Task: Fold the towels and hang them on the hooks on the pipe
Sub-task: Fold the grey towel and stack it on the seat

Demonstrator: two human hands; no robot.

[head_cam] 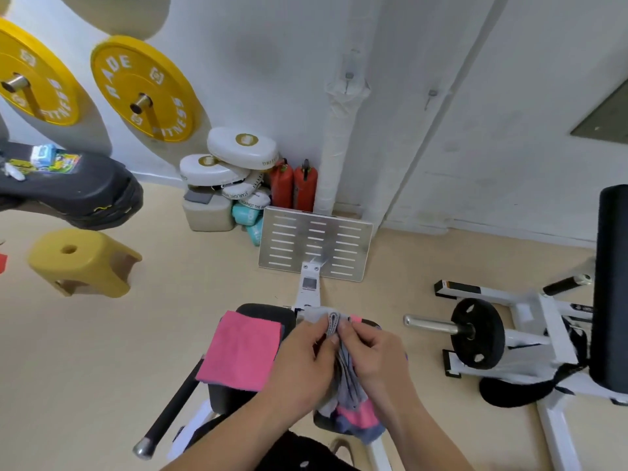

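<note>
Both hands meet over the black seat pad point(261, 316); left hand point(302, 365) and right hand point(373, 355) pinch a bunched grey towel point(334, 322) between them. Folded pink towel point(239, 351) lies just beside the left hand.

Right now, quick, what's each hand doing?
Left hand: fingers pinch the folded grey towel.
Right hand: fingers curled on the same towel.
</note>
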